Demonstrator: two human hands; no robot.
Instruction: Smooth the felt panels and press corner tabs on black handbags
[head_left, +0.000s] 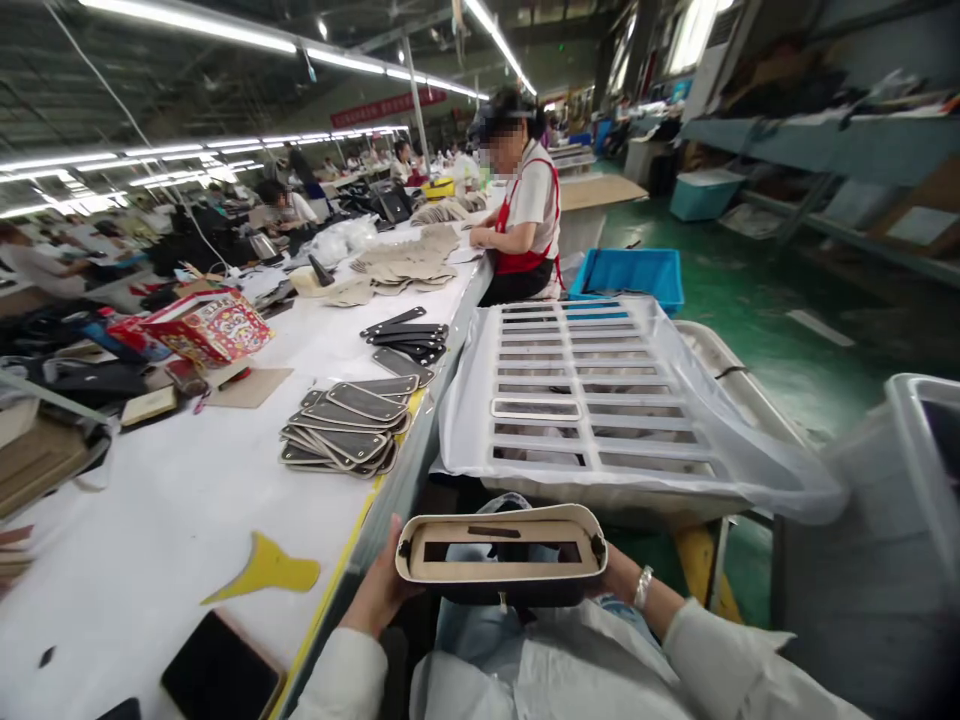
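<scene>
A bag body [501, 590], black outside and beige inside, is held level over my lap between both hands. Its open side faces up, and a long rectangular slot shows in its inner base. My left hand [381, 590] grips the left end, thumb up along the side. The right end is gripped by my right hand [619, 574], its fingers mostly hidden behind the bag. On the table to the left lies a pile of dark panels with beige edges [345, 425]. Nearer me are a yellow cut piece [270, 572] and a phone [223, 668].
White table [150, 520] runs along my left; black strips [409, 340] lie farther along it. A white slotted rack [589, 410] covers a bin ahead. Beyond it stand a blue crate [628, 278] and a seated co-worker [534, 200]. A large grey bin [832, 570] is at right.
</scene>
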